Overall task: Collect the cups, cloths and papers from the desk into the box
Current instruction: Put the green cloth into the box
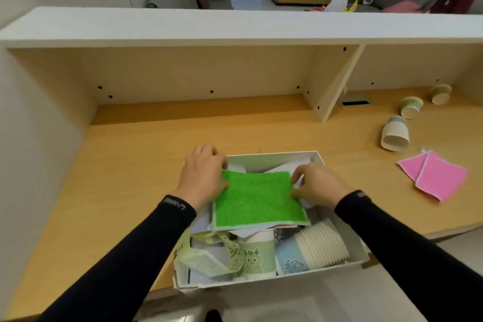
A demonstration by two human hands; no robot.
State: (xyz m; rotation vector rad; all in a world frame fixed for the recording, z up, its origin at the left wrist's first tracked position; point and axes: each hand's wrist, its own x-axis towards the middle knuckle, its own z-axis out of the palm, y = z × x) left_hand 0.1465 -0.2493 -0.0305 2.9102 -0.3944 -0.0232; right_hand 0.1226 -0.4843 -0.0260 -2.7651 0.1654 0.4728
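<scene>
The green cloth [257,200] lies flat on the papers in the box [271,158], pinched at its side edges by the fingers of the left hand [203,178] and right hand [317,185]; the pink cloth [435,178] on the counter [130,165] lies nearer the right.

cups on the desk [156,138]: 3, lying right of frame, upper right — one blue-banded [394,134], two green-banded [411,106] [441,93] | cups in the box [271,158]: at least 2 — green-banded [257,253], blue-banded [311,249] | cloths: 1 green cloth [257,200] lower centre, 1 pink cloth [435,176] right | hands: 2 — left hand [205,174], right hand [317,184]
</scene>
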